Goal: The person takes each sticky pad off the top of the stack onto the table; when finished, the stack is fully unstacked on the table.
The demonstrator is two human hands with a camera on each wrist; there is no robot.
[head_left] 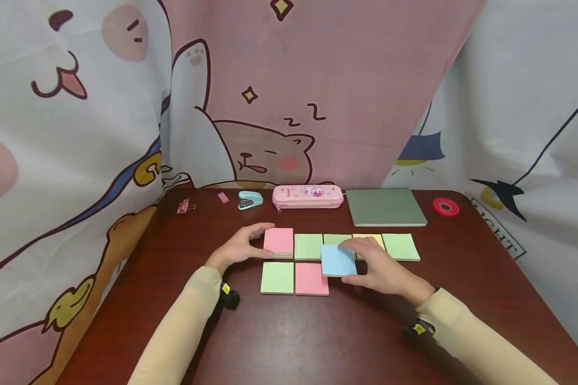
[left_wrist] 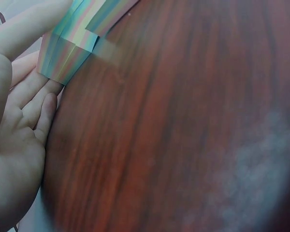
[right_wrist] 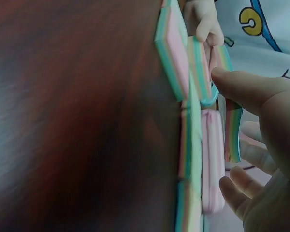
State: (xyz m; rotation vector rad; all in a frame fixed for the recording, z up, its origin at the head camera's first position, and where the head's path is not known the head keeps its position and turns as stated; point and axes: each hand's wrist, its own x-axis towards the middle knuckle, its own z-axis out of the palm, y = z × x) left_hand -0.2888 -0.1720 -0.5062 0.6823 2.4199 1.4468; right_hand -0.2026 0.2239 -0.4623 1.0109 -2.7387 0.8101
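In the head view my left hand (head_left: 238, 248) grips a pink sticky note pad (head_left: 278, 241) at the left end of the back row, thumb at its near edge and fingers at its far side. My right hand (head_left: 382, 267) pinches a blue sticky note pad (head_left: 338, 261) by its right side, raised over the rows; it overlaps a green pad behind and a pink pad (head_left: 311, 280) in front. A green pad (head_left: 276, 278) lies left of that pink one. The left wrist view shows striped pad edges (left_wrist: 67, 55) against my left fingers.
Green pads (head_left: 308, 247) and a partly hidden yellow pad (head_left: 373, 237) continue the back row. Behind stand a pink pencil case (head_left: 308, 198), a light blue stapler (head_left: 250, 200), a grey-green notebook (head_left: 386, 207), a red tape roll (head_left: 446, 207), pink binder clips (head_left: 185, 206) and a small pink block (head_left: 223, 198).
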